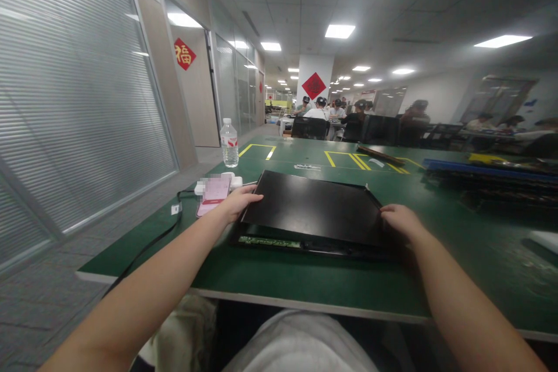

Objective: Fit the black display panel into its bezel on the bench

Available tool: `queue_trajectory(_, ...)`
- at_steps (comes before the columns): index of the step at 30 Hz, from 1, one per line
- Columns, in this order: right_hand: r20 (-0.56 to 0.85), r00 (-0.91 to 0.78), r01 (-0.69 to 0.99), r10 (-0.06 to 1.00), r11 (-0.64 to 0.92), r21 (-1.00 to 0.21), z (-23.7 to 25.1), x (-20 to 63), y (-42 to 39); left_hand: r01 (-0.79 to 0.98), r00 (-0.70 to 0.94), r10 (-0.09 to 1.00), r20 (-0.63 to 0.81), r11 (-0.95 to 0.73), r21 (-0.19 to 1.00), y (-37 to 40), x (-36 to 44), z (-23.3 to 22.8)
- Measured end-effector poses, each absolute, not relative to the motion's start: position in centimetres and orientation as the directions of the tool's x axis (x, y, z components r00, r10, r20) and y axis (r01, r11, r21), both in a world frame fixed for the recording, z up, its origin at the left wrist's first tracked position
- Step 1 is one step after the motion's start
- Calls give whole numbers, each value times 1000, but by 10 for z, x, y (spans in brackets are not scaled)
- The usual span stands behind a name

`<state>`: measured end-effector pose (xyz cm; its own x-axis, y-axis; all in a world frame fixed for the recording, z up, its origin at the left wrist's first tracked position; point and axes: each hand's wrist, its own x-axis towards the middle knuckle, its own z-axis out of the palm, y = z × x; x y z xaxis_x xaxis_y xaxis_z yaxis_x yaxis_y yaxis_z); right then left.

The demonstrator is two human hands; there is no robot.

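A thin, glossy black flat panel (314, 206) is held between my two hands, slightly tilted above the green table. My left hand (239, 202) grips its left edge, thumb on top. My right hand (400, 221) pinches its right edge near the corner; the fingers beneath are hidden. Below the panel's near edge lies a dark frame (349, 250), mostly covered by it. A narrow green circuit board (268, 242) shows along the frame's near left side. Whether panel and frame touch at the far side cannot be made out.
Left of the panel are a pink phone-like item (214, 195), white plugs (233, 180) and a black cable (159, 237). A water bottle (229, 145) stands behind. Stacked dark parts (475, 183) lie at right, a dark strip (380, 154) at the back. People sit farther off.
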<state>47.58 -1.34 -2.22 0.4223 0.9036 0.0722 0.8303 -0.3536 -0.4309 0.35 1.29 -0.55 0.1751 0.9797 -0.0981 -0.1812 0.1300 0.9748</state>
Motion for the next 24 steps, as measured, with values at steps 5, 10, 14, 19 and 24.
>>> queue_trajectory(5,53,397,843,916,-341,-416,-19,472,-16,-188,203,976,-82,121,975,11,3,-4)
queue_trajectory(10,50,421,835,906,-365,-412,-16,471,-18,-174,194,977,-92,127,976,10,3,-2)
queue_trajectory(14,61,419,834,906,-357,-421,-18,472,-16,-172,170,981,-94,124,977,8,5,0)
queue_trajectory(19,62,411,834,909,-348,-427,-19,474,-16,-204,157,987,-24,56,977,3,9,7)
queue_trajectory(24,65,410,826,910,-341,-449,-21,477,-14,-201,180,983,24,12,980,-1,12,13)
